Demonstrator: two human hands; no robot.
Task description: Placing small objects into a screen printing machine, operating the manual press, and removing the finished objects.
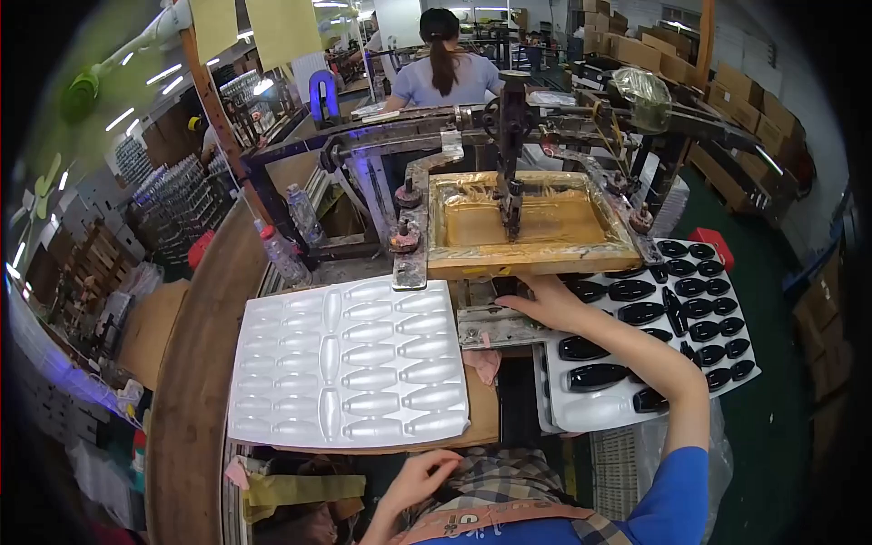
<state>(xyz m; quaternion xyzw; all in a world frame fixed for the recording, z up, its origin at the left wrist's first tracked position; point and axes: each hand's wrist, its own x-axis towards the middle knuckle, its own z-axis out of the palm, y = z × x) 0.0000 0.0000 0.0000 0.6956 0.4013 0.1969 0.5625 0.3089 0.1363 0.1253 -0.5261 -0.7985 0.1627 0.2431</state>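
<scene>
My right hand (pixel 545 304) reaches to the near edge of a wooden-edged screen frame (pixel 531 268) with an amber mesh. Its thumb stretches out to the left over a metal bar (pixel 509 327); the frame hides the other fingers and anything in them. My left hand (pixel 422 477) hangs at my lap, fingers curled in, with nothing visible in it. In front of it lies a white moulded tray (pixel 331 363) with rows of bottle-shaped hollows. Under my right forearm a second white tray (pixel 590 415) carries several glossy black bottle-shaped pieces (pixel 595 376).
A dark metal press arm (pixel 511 136) stands over the screen, clamped at both sides. Clear plastic bottles (pixel 286 254) stand left of it. A curved wooden bench edge (pixel 195 363) runs along the left. Ahead, a person (pixel 445 68) sits facing away. Cardboard boxes (pixel 740 95) are stacked at right.
</scene>
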